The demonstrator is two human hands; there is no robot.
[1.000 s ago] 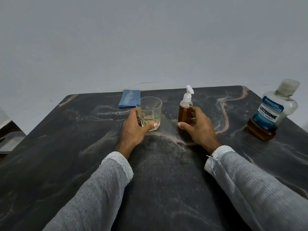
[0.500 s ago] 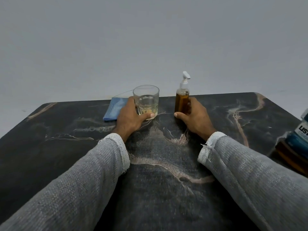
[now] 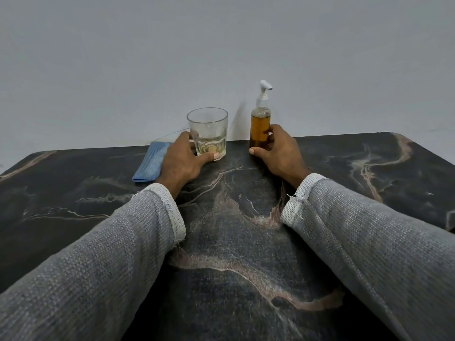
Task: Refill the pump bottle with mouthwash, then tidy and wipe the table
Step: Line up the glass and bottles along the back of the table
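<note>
Tidying looks underway: at frame centre the left hand (image 3: 183, 159) grips the glass (image 3: 208, 132) and the right hand (image 3: 278, 151) grips the full pump bottle (image 3: 260, 124), both standing on the desk (image 3: 369, 173). Wiping with the blue cloth (image 3: 152, 162) likely follows.

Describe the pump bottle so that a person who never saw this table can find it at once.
On the dark marble-patterned table, look near the far edge by the grey wall. The right hand grips a slim clear plastic pump bottle of amber liquid. Unlike the short clear drinking glass to its left, it is tall, with a white pump head.
</note>
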